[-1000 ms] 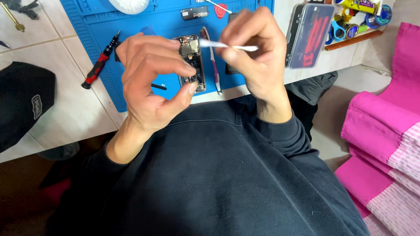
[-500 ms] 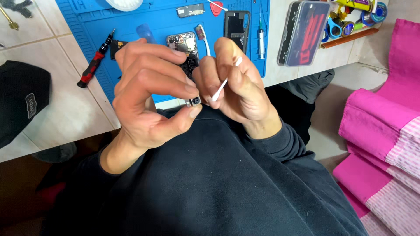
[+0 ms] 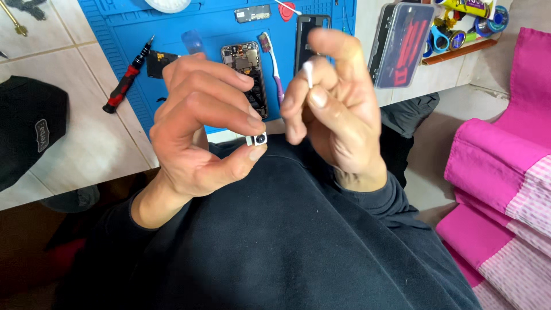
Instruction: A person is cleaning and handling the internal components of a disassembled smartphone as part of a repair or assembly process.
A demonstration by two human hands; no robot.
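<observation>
- The left hand point(image 3: 198, 123) is pinching a small camera module point(image 3: 257, 139) between thumb and fingertips, its grip narrow, held above the dark sweater.
- The right hand point(image 3: 333, 109) is holding a cotton swab point(image 3: 308, 73) upright, its grip closed on the stick.
- An opened phone point(image 3: 247, 69) is lying on the blue mat point(image 3: 189, 26) on the bench beyond.
</observation>
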